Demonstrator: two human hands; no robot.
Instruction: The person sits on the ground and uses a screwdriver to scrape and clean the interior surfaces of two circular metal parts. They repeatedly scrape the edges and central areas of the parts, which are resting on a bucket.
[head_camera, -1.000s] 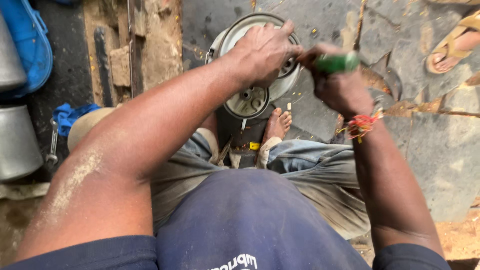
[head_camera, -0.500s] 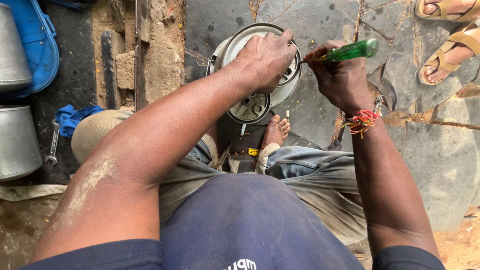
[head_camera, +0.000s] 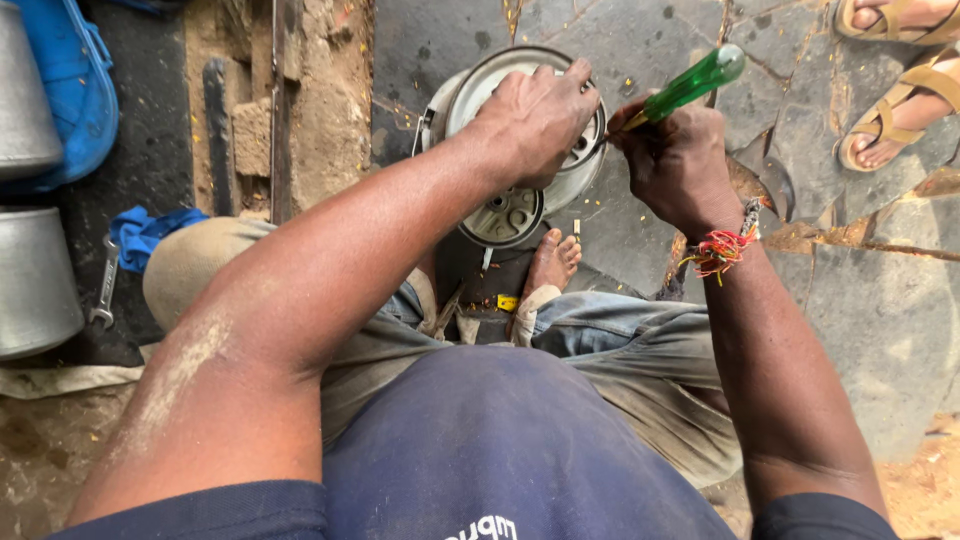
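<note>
My left hand (head_camera: 535, 118) presses fingers-down on the wheel rim (head_camera: 520, 150); my right hand (head_camera: 675, 160), beside it, fists the screwdriver (head_camera: 690, 85), which I fear could slip into those fingers.

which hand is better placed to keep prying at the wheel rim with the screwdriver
Right. The right hand already grips the green-handled screwdriver, its tip at the wheel rim. The left hand lies flat on the rim, steadying it.
</note>
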